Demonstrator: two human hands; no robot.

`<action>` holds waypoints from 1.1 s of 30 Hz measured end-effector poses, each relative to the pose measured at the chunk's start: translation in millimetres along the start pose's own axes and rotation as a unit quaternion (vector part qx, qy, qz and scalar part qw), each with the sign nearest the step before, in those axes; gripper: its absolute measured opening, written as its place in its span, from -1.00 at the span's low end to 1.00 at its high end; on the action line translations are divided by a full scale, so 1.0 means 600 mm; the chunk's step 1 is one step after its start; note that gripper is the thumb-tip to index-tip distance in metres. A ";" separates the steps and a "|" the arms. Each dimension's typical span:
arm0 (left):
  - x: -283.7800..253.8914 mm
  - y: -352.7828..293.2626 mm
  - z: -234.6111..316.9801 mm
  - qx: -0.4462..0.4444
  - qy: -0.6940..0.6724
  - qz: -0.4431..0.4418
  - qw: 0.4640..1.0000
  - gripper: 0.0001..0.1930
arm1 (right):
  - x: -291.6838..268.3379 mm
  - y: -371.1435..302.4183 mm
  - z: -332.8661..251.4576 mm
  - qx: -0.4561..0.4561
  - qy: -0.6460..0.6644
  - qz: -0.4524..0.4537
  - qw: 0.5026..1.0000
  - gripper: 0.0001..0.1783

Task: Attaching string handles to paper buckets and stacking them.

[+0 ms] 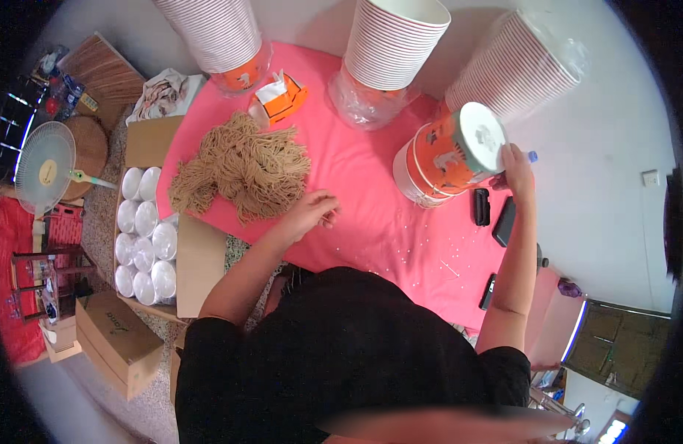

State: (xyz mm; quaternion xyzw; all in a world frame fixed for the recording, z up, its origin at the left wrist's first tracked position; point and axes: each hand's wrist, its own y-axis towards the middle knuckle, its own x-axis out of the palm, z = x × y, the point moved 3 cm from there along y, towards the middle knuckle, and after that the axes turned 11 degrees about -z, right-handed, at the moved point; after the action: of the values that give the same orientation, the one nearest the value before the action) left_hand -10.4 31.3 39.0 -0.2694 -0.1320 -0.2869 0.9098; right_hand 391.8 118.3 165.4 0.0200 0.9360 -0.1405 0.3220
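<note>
My right hand (517, 170) grips the end of an orange printed paper bucket (443, 152), fingers by its white round base. The bucket lies tilted, base toward me, with white rims around its far end; how many are nested there I cannot tell. A small blue tip (532, 156) shows beside that hand. My left hand (314, 212) hovers over the pink cloth (349, 177), fingers loosely bent and apart, with nothing visible in them. Nearest to it is a heap of tan twisted cords (245, 170). Small white bits (423, 259) are scattered on the cloth.
Tall stacks of white-rimmed buckets stand along the back: left (212, 37), middle (393, 48) and right (511, 70). An orange tissue pack (282, 98) lies behind the cords. Dark phone-like items (504, 222) sit at right. A carton of clear-wrapped white cups (143, 251) and a fan (45, 169) stand left.
</note>
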 end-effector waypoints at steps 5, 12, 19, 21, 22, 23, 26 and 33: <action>0.010 0.016 0.016 0.012 0.008 0.010 1.000 -0.82 | 0.042 0.015 0.031 -0.039 -0.265 0.028 0.963 -0.48; 0.009 0.097 0.058 0.095 0.128 -0.012 0.987 -0.76 | 0.054 -0.004 -0.089 -0.004 -0.529 0.097 0.843 -0.61; 0.015 0.221 0.233 0.408 0.375 0.246 0.795 -0.23 | 0.130 0.069 -0.355 -0.515 -0.418 0.248 0.706 -0.67; 0.037 0.244 0.285 0.411 0.406 0.291 0.763 -0.14 | 0.144 0.148 -0.369 -0.513 -0.384 0.221 0.735 -0.73; 0.043 0.246 0.310 0.408 0.380 0.314 0.768 -0.08 | 0.147 0.152 -0.387 -0.522 -0.381 0.219 0.731 -0.73; 0.046 0.248 0.332 0.405 0.353 0.336 0.773 -0.01 | 0.152 0.170 -0.402 -0.443 -0.397 0.124 0.794 -0.76; 0.032 0.272 0.373 0.455 0.332 0.391 0.728 0.05 | 0.167 0.186 -0.421 -0.390 -0.360 -0.012 0.848 -0.77; 0.057 0.278 0.361 0.495 0.298 0.404 0.709 0.00 | 0.135 0.196 -0.408 -0.405 -0.151 -0.061 0.900 -0.73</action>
State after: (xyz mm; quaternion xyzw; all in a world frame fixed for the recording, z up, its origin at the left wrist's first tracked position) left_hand 97.2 253.6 161.2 0.2918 0.1448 0.1494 0.9336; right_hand 196.3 294.6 271.2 -0.1905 0.8514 0.2303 0.4311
